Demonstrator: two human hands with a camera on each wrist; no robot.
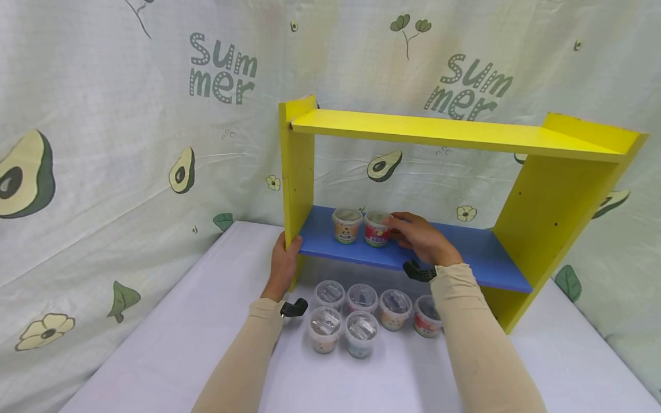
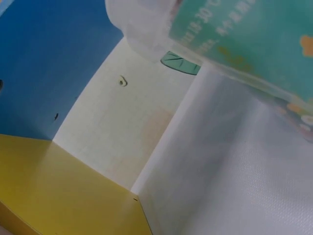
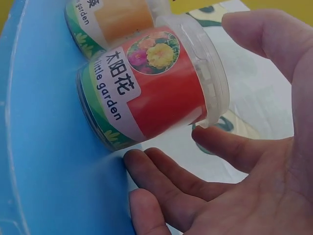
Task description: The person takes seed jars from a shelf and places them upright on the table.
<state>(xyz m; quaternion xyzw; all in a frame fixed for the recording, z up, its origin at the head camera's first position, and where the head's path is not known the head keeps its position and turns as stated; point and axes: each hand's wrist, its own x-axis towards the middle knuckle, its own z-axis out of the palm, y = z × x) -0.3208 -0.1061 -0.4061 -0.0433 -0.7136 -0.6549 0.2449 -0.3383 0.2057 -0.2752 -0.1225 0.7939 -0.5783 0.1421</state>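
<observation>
A: Right hand [image 1: 419,238]?

B: On the blue shelf board [image 1: 465,252], fingers cupped loosely round the red-label cup [image 1: 377,228]. In the right wrist view the thumb sits above the cup's clear lid and a fingertip meets the lid rim, so it's a light hold more than a tight pinch. The cup [image 3: 151,88] stands on the board with "little garden" on the label.

A: Anything just beside it?

B: 1 orange-label cup [image 1: 347,225], on the far side of the red one from the right hand and touching it or nearly so. Both have clear lids. Contents hidden behind the labels.

A: Left hand [image 1: 283,265]?

B: Wrapped round the yellow side panel [image 1: 296,172] of the shelf, thumb on the front edge just below the blue board. Gripping it.

A: Below the hands?

B: 6 more lidded cups [image 1: 361,332] on the white table [image 1: 170,344], between the 2 forearms: 4 in a row nearer the shelf, 2 nearer the person. Through the clear lids there's something pale and crinkled, maybe a packet, can't make it out.

A: Left wrist view?

B: Poor. A green-label cup [image 2: 244,39] close to the lens, with the yellow panel, the blue board and the table around it.
</observation>
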